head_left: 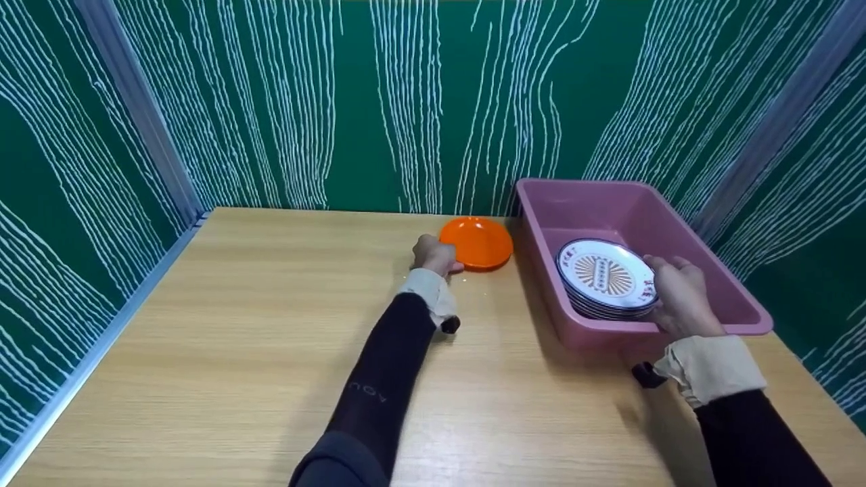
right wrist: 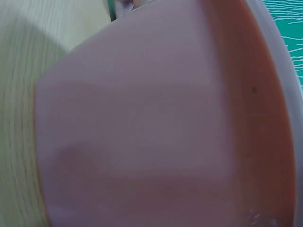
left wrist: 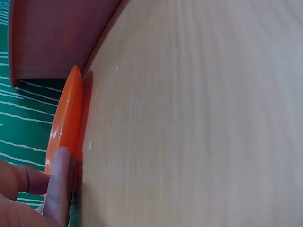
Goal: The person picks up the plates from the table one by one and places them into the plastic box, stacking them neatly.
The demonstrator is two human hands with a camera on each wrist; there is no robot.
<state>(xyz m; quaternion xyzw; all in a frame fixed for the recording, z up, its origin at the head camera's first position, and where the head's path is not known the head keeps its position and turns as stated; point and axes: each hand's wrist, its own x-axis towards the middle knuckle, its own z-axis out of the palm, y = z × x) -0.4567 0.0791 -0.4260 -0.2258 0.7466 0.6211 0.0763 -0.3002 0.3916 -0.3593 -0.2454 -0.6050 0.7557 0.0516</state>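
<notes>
In the head view, an orange plate (head_left: 477,243) is at the back of the table, left of a pink tub (head_left: 710,260). My left hand (head_left: 435,256) pinches the plate's near-left edge. The left wrist view shows the thumb and a finger (left wrist: 59,182) at the rim of the orange plate (left wrist: 66,113), which stays low over the tabletop. Inside the tub sits a stack of white plates (head_left: 607,274) with dark rims and a printed sunburst pattern. My right hand (head_left: 682,294) holds the stack's right edge, reaching over the tub's front rim. The right wrist view hides its fingers.
The wooden table (head_left: 270,325) stretches to the left and front. Green walls (head_left: 352,101) with white wavy lines enclose it at the back and sides. The tub's front wall (right wrist: 137,118) fills most of the right wrist view.
</notes>
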